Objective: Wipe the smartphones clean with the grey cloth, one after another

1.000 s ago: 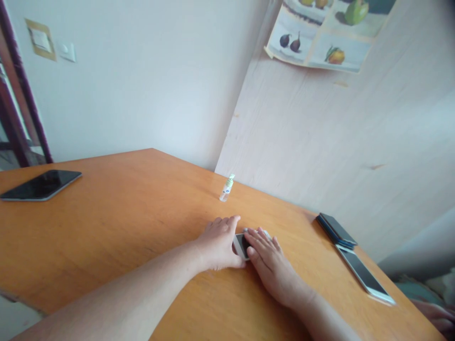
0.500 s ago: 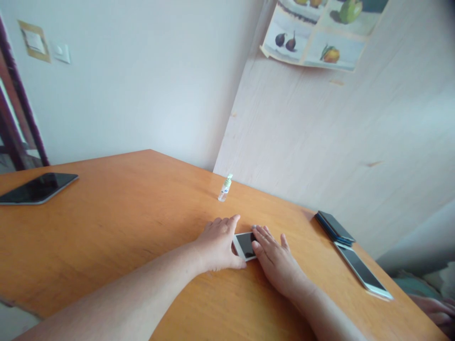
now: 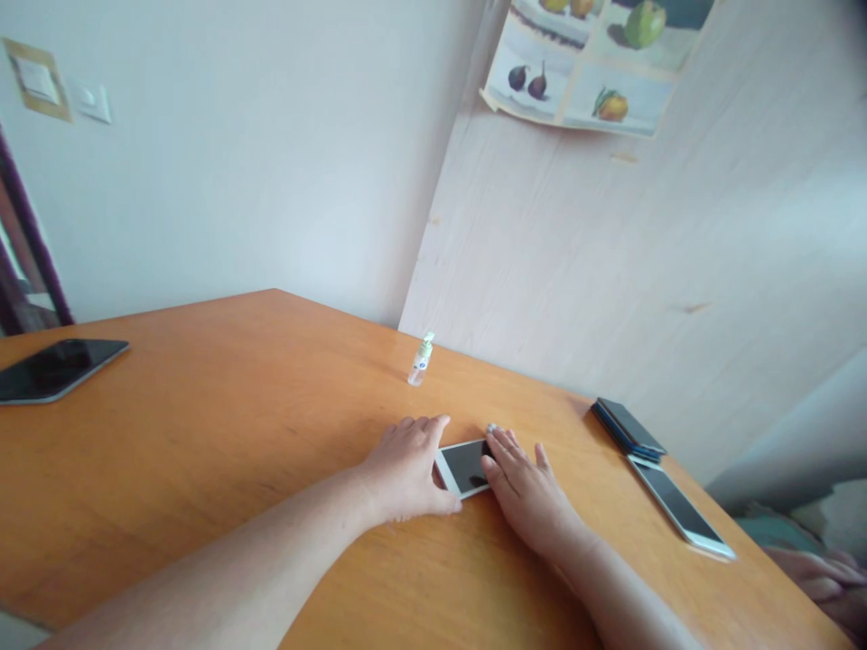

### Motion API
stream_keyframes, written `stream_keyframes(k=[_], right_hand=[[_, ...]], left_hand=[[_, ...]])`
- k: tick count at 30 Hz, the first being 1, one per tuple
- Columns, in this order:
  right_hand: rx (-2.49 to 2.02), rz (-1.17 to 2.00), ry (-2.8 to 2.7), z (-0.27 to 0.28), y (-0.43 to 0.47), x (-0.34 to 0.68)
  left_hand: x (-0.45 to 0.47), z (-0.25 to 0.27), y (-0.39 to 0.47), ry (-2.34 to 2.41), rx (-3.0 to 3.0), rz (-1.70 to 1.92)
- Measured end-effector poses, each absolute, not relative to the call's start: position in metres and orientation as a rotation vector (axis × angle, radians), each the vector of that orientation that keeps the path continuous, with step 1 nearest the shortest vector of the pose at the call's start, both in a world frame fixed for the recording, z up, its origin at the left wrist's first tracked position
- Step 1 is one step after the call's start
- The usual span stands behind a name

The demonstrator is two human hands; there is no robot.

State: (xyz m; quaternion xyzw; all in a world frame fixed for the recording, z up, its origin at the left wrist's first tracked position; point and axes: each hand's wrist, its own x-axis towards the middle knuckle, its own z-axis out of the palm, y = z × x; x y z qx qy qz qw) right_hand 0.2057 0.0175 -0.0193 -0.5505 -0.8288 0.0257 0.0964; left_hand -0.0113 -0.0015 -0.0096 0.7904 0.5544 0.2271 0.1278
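Two light switches, one in a tan frame, sit on the pale wall at far left. Below them a black-screened tablet lies flat on the wooden table, close to the edge that runs leftward from the far corner. The left hand rests mid-table, open, thumb and fingers spread in a wide curve around the left end of a white phone (whether they press on its edges, I cannot tell). A small pump bottle, clear with a pale green top, stands upright beyond that hand, near the edge running rightward from the far corner. The white phone lies dark screen up between the two hands, well in from the edges. The right hand is open and laid flat over the phone's right end, a whitish scrap showing at its fingertips, too small to make out. Above hangs a fruit poster. Farther right, by the table's right-hand edge, a dark flat stack lies with a second white phone at its near end.
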Motion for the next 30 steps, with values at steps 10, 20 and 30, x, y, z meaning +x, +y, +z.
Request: stream_keyframes(k=[10, 20, 30], right_hand=[[-1.319, 0.283, -2.619, -0.002, -0.006, 0.191], [-1.171, 0.419, -2.638, 0.002, -0.020, 0.186], [-1.565, 0.160, -2.503, -0.008, 0.004, 0.218]], left_hand=[[-0.014, -0.012, 0.002, 1.562, 2.348, 0.667], [-0.014, -0.014, 0.002, 1.561, 2.356, 0.695], [-0.015, -0.010, 0.001, 1.564, 2.352, 0.653]])
